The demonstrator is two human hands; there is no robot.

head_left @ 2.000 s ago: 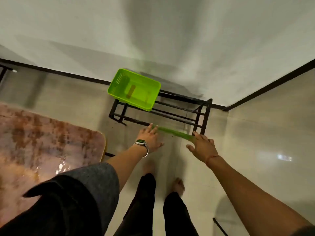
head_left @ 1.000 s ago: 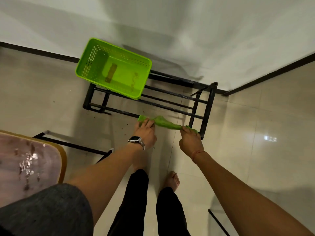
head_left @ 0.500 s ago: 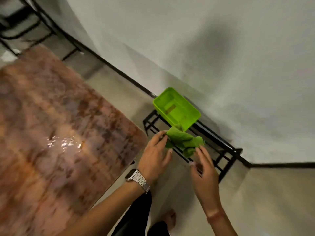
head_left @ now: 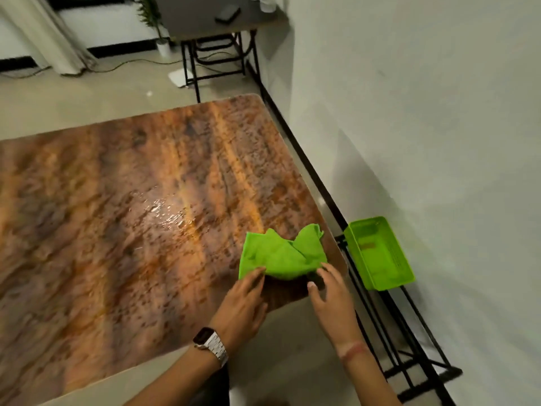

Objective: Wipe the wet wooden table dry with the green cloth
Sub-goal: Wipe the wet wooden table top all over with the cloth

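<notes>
Since a moment ago we have carried the green cloth (head_left: 281, 257) from the rack to the wooden table (head_left: 117, 230), where it lies bunched at the near right corner. Our left hand (head_left: 243, 306) pinches its left end, while our right hand (head_left: 333, 300) touches its right end with fingers loosely spread. Wet sheen (head_left: 167, 215) lies beyond the cloth, toward the table's middle; both palms face down.

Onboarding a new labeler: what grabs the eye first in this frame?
The bright green cloth, bunched near the right corner of the wooden table, with the left hand and right hand at its near edge. Next, the glistening wet patch mid-table, and the matching green basket on a black rack by the wall.
</notes>
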